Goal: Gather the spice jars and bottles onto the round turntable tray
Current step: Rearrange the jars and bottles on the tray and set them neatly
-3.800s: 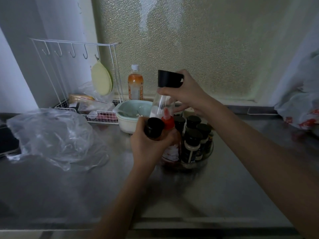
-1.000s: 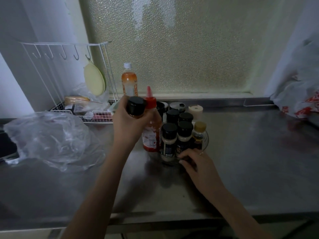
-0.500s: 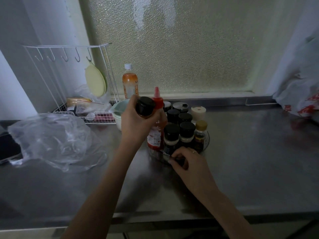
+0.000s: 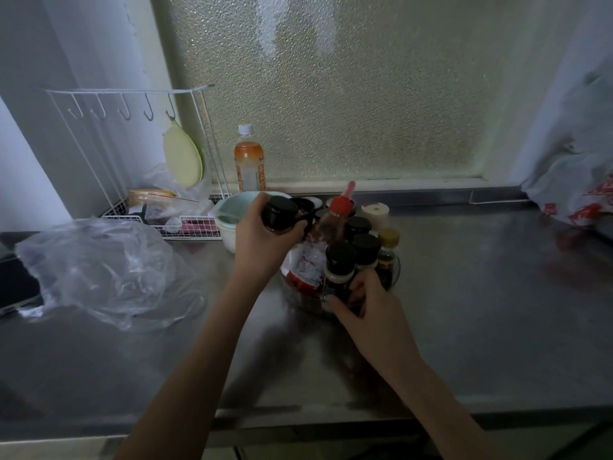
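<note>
The round clear turntable tray (image 4: 396, 270) stands mid-counter, packed with several black-capped spice jars (image 4: 365, 247) and a small yellow-capped bottle (image 4: 388, 242). My left hand (image 4: 262, 244) grips a black-lidded jar (image 4: 280, 214) and also the red-capped sauce bottle (image 4: 318, 247), which leans to the right over the tray's left side. My right hand (image 4: 361, 303) holds the tray's near rim, fingers around the base of a front black-capped jar (image 4: 340, 263). The tray's near edge is hidden by that hand.
A pale green bowl (image 4: 232, 210) sits just left of the tray, a white wire rack (image 4: 172, 224) behind it. An orange drink bottle (image 4: 249, 162) stands on the sill, a white roll (image 4: 374, 212) behind the tray. A crumpled clear bag (image 4: 99, 270) lies left, another bag (image 4: 577, 194) far right.
The red-capped bottle has tilted to the right from upright. My right hand stays on the tray's near rim. Earlier it held a tall black-capped clear bottle, which it no longer holds.
</note>
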`<state>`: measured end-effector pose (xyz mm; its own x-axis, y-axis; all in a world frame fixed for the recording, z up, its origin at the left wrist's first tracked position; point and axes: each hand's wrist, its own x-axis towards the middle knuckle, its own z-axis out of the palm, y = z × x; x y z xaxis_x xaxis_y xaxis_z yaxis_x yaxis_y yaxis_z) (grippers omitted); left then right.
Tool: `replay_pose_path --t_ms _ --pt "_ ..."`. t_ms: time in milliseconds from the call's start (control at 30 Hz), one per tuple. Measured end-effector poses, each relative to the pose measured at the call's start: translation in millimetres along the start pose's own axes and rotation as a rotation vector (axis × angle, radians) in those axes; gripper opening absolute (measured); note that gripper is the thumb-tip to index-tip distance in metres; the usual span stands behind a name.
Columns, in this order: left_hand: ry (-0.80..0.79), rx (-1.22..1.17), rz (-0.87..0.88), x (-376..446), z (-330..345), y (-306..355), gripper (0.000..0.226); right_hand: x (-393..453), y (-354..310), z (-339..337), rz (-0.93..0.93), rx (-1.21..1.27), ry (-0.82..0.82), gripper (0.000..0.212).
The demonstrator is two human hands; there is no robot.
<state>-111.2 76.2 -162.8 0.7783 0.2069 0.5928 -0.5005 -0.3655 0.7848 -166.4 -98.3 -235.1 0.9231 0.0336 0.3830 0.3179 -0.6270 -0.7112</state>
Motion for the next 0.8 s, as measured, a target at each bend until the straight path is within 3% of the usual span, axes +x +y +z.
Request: replay_pose_path --t_ms 67,233,400,600,800 --pt "-0.024 -0.008 -0.014 -7.5 -3.2 -3.8 0.029 0.1 -6.7 -5.6 -0.007 -0.008 0.025 0.027" --pt "-0.034 -0.011 -0.052 -29.8 -13.7 -20.5 0.033 30.8 -42.7 -38.2 -0.166 -0.014 0.379 0.033" --pt "-0.171 0.053 -0.186 -43.3 -3.7 -47.1 0.048 92.1 -67.0 -36.3 0.007 -0.23 0.1 0.057" --pt "-0.214 0.122 -0.257 -42.1 -0.2 -60.7 0.051 106.8 -76.7 -24.3 -0.042 -0.086 -0.084 0.031" --pt "-0.108 0.086 -0.251 -46.5 -8.9 -63.7 0.037 102.4 -84.1 -18.6 -0.188 -0.115 -0.053 0.027"
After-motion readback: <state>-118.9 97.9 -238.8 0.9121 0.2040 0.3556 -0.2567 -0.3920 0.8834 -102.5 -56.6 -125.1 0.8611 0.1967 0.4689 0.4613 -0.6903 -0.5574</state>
